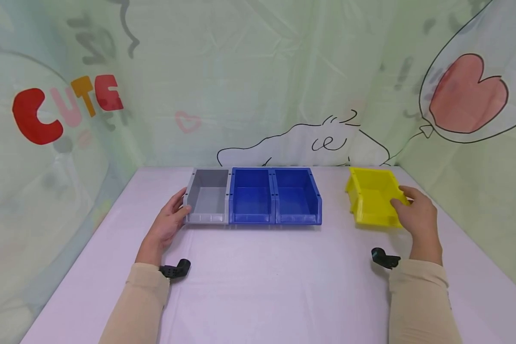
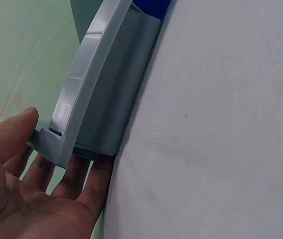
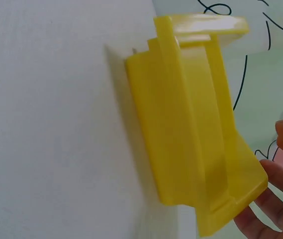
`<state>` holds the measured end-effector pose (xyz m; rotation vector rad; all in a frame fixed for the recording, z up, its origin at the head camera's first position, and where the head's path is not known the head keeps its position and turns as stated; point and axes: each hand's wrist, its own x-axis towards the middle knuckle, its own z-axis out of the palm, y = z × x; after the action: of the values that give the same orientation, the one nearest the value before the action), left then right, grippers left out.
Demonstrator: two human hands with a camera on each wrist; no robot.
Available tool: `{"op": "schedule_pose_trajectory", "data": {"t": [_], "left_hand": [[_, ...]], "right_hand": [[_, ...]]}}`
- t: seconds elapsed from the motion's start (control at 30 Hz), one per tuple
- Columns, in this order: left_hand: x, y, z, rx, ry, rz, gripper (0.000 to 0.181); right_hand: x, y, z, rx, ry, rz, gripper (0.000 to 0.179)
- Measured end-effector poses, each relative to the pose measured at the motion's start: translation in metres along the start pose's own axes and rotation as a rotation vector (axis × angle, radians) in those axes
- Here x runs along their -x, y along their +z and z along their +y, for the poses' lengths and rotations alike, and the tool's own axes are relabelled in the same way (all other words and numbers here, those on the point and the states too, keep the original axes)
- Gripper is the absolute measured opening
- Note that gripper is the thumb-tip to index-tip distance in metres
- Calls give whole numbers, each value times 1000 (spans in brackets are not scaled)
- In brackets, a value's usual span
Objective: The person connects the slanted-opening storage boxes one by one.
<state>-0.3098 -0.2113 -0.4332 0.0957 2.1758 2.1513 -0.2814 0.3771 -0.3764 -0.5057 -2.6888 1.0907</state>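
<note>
Head: pale bench before a printed curtain; grey bin and two blue bins abut, yellow bin apart at right, all empty. Left wrist: left grip holds grey bin's side. Right wrist: right grip, loose, touches yellow bin's side.

Bare worktop runs between left grip and right grip on their near side; a gray bin and two blue bins wall off the left grip's right; a yellow bin blocks the right grip's left; a gap parts blue from yellow.
</note>
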Motion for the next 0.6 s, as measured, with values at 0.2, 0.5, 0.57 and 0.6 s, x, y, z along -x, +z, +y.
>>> {"op": "schedule_pose_trajectory", "data": {"t": [0.2, 0.5, 0.57, 0.6], "left_hand": [[0, -1, 0, 0, -6, 6, 67], [-1, 0, -2, 5, -13, 6, 67], [-1, 0, -2, 6, -12, 4, 67], [-1, 0, -1, 5, -12, 6, 67]], "right_hand": [[-1, 1, 0, -34, 66, -17, 62], [-9, 2, 23, -165, 161, -86, 69], [-11, 1, 25, -192, 168, -93, 69], [-11, 1, 25, -206, 176, -95, 69]]}}
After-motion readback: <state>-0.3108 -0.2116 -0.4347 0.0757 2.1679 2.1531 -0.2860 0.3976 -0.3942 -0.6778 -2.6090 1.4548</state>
